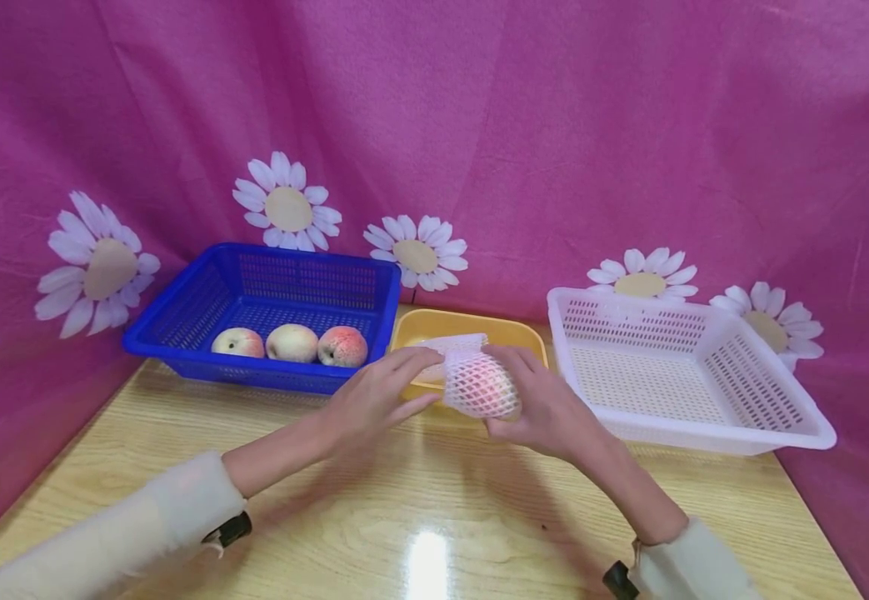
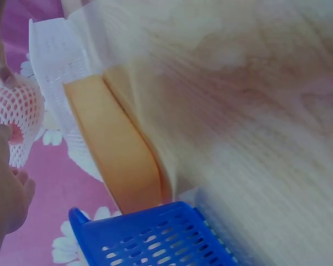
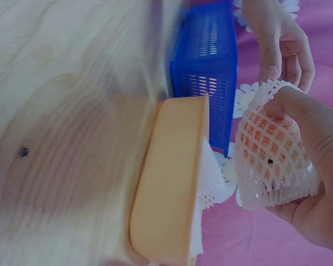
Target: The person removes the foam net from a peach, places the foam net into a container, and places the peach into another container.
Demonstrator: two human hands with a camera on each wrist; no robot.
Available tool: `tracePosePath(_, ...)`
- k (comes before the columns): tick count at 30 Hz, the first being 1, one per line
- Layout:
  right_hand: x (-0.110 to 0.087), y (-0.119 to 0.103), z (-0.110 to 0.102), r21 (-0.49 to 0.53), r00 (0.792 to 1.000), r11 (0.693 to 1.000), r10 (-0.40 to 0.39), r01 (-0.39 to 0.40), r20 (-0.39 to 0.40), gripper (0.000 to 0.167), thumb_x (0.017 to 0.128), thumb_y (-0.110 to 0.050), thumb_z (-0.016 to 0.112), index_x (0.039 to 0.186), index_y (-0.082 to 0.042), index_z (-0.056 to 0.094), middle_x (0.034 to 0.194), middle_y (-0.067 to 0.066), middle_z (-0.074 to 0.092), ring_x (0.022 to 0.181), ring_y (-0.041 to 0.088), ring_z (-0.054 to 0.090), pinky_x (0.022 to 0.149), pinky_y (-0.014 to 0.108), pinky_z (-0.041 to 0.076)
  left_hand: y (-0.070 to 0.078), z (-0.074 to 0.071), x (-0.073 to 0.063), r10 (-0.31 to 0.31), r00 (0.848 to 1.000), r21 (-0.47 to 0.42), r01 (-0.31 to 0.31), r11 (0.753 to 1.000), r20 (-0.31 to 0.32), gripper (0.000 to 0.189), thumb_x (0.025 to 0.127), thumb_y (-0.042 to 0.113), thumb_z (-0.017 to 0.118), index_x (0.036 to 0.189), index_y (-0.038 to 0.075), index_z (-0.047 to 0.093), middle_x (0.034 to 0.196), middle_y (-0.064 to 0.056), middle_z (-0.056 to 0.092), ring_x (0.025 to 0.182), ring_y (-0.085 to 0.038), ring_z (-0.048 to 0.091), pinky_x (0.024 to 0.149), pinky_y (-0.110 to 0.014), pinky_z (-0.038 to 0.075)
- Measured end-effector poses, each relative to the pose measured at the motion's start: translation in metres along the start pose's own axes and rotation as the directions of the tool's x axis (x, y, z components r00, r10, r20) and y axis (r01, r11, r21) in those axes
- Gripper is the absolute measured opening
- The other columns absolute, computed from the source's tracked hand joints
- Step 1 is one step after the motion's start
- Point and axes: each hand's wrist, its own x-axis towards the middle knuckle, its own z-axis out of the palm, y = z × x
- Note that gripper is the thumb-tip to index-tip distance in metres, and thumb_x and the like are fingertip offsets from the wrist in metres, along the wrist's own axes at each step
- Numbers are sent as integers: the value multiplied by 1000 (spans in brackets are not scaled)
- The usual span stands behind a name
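Note:
In the head view my right hand grips a reddish peach covered by a white foam net sleeve. It is held above the front of a yellow bin. The right wrist view shows the right thumb lying over the sleeve, with peach skin visible through the mesh. My left hand is at the sleeve's left end, its thumb and fingers apart, fingertips at or against the net's edge. More white foam netting lies in the yellow bin.
Left of the bin stands a blue basket with three peaches along its near side. At the right is a white basket. All stand on a wooden table before a pink flowered cloth.

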Motion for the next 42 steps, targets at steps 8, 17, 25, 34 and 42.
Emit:
tracePosePath(8,7,-3,-13,-10,999,1000,-13,12,-40,88,66,-24,85,144,-13,44,130,11,53,102,25,57,76,42,55,2,-5,13,1,999,-8,-1,1000,-35,33,89,14,77,116,2,62,114,-11,65,105,-22,64,88,-33,55)
tracePosePath(17,8,-3,-24,6,998,1000,-26,27,-59,89,66,-24,86,144,-13,45,130,11,54,108,23,55,80,43,55,7,-9,26,46,996,-12,-47,999,-72,30,91,7,74,118,0,64,114,-12,64,104,-22,64,88,-31,55)
tracePosePath(25,8,-7,-26,23,997,999,-42,43,-62,88,67,-24,86,144,-12,45,130,11,54,107,23,55,80,42,54,10,-8,35,102,992,-43,-105,993,-79,32,88,2,73,118,-2,63,118,-16,62,109,-26,62,95,-32,51)
tracePosePath(34,10,-13,-26,24,997,998,-52,53,-52,87,68,-21,84,145,-16,44,131,8,53,107,21,53,78,41,53,11,-2,37,95,995,-49,-97,994,-42,47,76,4,81,117,-3,60,122,-17,58,110,-27,59,96,-29,50)
tracePosePath(42,12,-18,-26,34,999,998,-47,48,-20,92,69,-19,87,148,-16,40,135,9,51,110,22,53,82,42,53,11,2,40,86,996,-96,-85,992,9,52,73,7,84,116,-2,56,117,-12,51,101,-20,55,87,-24,51)
